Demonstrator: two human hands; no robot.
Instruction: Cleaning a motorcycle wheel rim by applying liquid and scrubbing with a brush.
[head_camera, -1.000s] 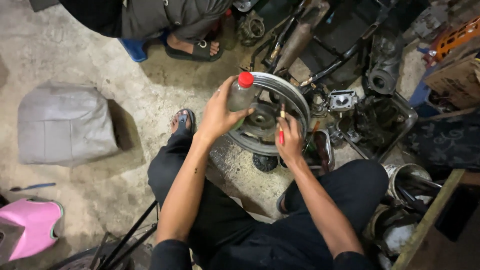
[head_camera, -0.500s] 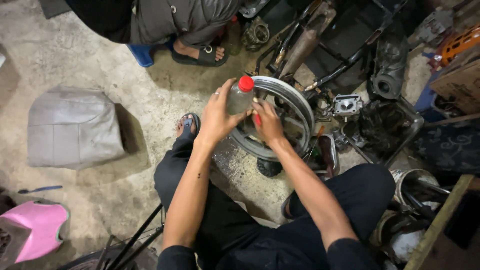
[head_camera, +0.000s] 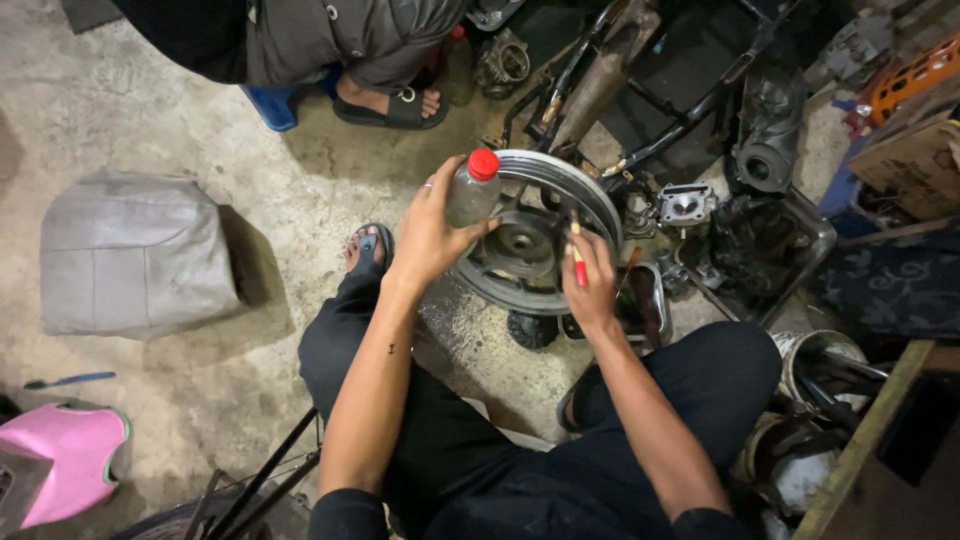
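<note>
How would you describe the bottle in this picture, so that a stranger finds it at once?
Start at the round grey metal wheel lying on the concrete floor before the seated person. At its left rim, the left hand grips a small clear plastic bottle. Its bright red cap sets it apart from the dark engine parts nearby.

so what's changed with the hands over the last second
The right hand with its red-handled tool shifted left across the wheel toward the bottle, then back to the right. The left hand kept its hold on the red-capped bottle, and the wheel stayed put.
</note>
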